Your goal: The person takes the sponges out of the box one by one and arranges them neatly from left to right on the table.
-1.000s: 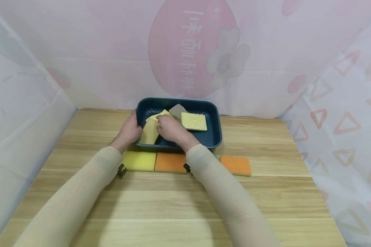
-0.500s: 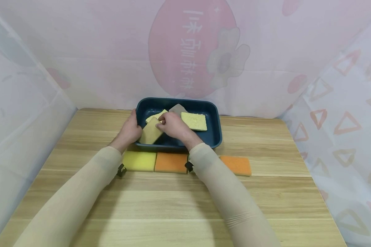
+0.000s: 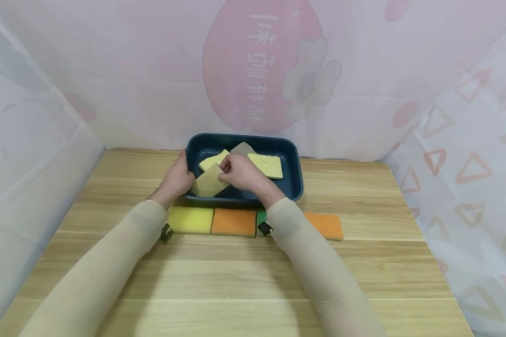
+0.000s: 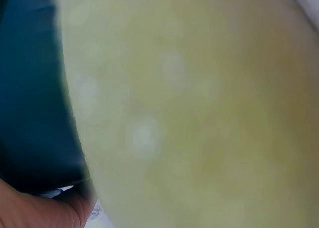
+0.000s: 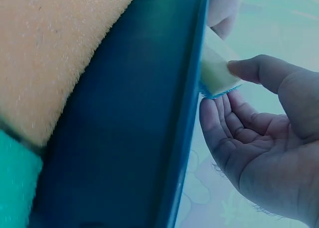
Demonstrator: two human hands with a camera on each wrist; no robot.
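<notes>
Two hands met at the dark blue tray (image 3: 293, 187), just above the middle of the head view. The right hand (image 3: 241, 174) pinched a tan sponge (image 3: 208, 182) at its right edge, thumb on top as the right wrist view showed, fingers (image 5: 227, 120) curled beneath. The left hand (image 3: 178, 177) gripped the tray's left rim, fingers curled over the edge.

Over the last second the tan sponge had risen: it had lain lower in the tray's near-left corner under the right hand, and now it was lifted and tilted, its lower left corner over the near wall. That reads as the sponge being drawn out of the tray, though I judge it not yet clear of the rim. The left hand had not moved, steadying the tray.

The sponge looked thin, flat and rectangular, dull yellow-tan with a pale mottled face that filled the blurred left wrist view; a blue fringe showed along one edge in the right wrist view.

Inside the tray lay a yellow piece (image 3: 212, 159), a grey piece (image 3: 243, 149) and a pale yellow square (image 3: 266, 165). Below the tray, on the bench (image 3: 219, 281), sat a row: yellow pad (image 3: 190, 220), orange pad (image 3: 234, 222), a green sliver (image 3: 260, 216) and another orange pad (image 3: 328, 226).
</notes>
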